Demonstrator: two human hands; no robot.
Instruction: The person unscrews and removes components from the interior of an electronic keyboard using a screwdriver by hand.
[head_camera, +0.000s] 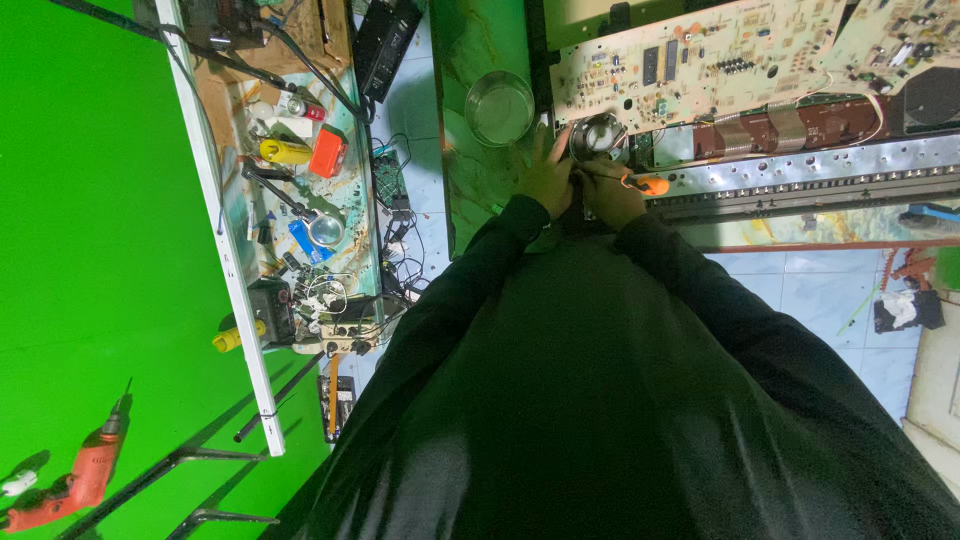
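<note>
My left hand rests on the green marbled table edge, fingers spread, touching a small metal bowl. Close beside it, my right hand grips an orange-handled tool, probably a screwdriver, whose tip is hidden by my hands. Both hands sit at the near edge of a large beige circuit board, with a perforated metal chassis strip next to it. Brown flat ribbon cables lie between board and strip. My black sleeves and dark garment fill the lower frame.
A larger steel bowl stands on the green table to the left. A cluttered side bench holds an orange box, yellow tool, wires and power strip. A red drill lies on the green surface at lower left. Tiled floor shows at right.
</note>
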